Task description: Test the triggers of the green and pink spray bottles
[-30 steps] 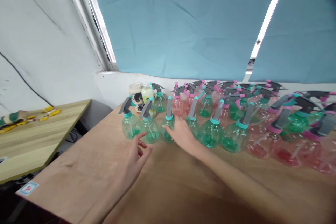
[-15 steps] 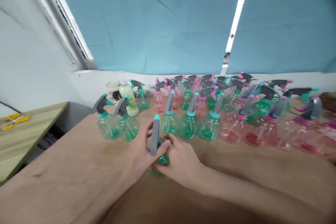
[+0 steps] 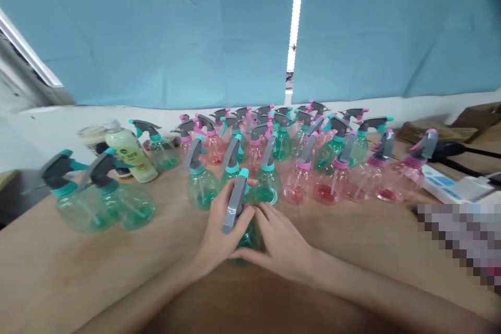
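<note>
Spreading across the lower part of my view, a brown wooden tabletop (image 3: pixel 117 282) runs back to a white ledge (image 3: pixel 151 115) beneath blue cloth (image 3: pixel 235 52), which one bright vertical strip (image 3: pixel 296 15) divides. Pink and green trigger spray bottles (image 3: pixel 327 193) stand in rows at the back and to the right, and a pale yellow labelled bottle (image 3: pixel 133 154) leans in my view at the left. I have the held green spray bottle (image 3: pixel 250 237) in front of the rows, between both hands: the left hand (image 3: pixel 219 227) curls its fingers closely around it below the grey trigger head (image 3: pixel 236 203), while the right hand (image 3: pixel 287 245) cups its side. They cover most of it, so I cannot tell whether its base touches the wood. The rearmost bottles overlap too much to count. Pixelation (image 3: pixel 462 245) masks something on the right, where black cables (image 3: pixel 481 152) are cut off.
</note>
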A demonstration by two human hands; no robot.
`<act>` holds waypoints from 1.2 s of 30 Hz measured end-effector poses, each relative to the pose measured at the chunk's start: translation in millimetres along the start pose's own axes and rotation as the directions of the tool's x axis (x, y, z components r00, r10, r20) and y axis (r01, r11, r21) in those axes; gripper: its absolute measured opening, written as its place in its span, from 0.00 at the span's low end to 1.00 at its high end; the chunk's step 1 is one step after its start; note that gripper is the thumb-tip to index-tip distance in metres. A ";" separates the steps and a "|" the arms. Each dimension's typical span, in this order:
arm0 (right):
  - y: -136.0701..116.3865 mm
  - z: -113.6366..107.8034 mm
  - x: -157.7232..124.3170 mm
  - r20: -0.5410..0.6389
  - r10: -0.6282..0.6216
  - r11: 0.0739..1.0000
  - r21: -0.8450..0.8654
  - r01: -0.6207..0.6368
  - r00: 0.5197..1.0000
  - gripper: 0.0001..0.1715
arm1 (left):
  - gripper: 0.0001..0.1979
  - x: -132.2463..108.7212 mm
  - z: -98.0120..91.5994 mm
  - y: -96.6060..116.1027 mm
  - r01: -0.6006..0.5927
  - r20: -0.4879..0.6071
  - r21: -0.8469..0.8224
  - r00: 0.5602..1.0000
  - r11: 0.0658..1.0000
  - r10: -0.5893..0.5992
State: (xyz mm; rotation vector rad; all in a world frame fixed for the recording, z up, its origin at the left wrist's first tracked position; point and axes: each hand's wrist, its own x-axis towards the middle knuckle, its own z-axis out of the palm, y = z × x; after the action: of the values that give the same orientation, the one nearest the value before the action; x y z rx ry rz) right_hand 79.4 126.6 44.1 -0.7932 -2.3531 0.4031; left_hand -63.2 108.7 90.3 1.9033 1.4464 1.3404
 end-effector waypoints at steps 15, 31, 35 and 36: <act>51.0 17.5 -31.8 0.244 0.030 0.996 0.069 -0.048 0.969 0.51 | 0.13 18.6 -3.3 1.8 0.016 0.005 0.071 1.000 0.997 -0.017; 49.2 16.1 -29.1 0.307 -0.001 0.998 -0.056 0.020 0.952 0.47 | 0.12 19.0 -4.5 -4.2 -0.062 0.007 0.096 0.998 0.993 0.061; 49.1 15.5 -29.5 0.315 0.011 0.997 -0.076 0.014 0.949 0.48 | 0.11 20.2 -6.7 -0.1 -0.052 0.024 0.062 0.998 0.997 0.050; 49.3 15.7 -29.7 0.314 0.010 0.997 -0.079 0.016 0.949 0.48 | 0.11 20.4 -7.2 0.6 -0.047 0.030 0.062 0.999 0.997 0.045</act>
State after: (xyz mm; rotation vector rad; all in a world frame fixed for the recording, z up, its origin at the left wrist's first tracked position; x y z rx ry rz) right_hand 109.8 144.6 -4.0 -0.8120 -2.6817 0.4654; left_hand -69.0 125.1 103.2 1.9983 1.4548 1.2973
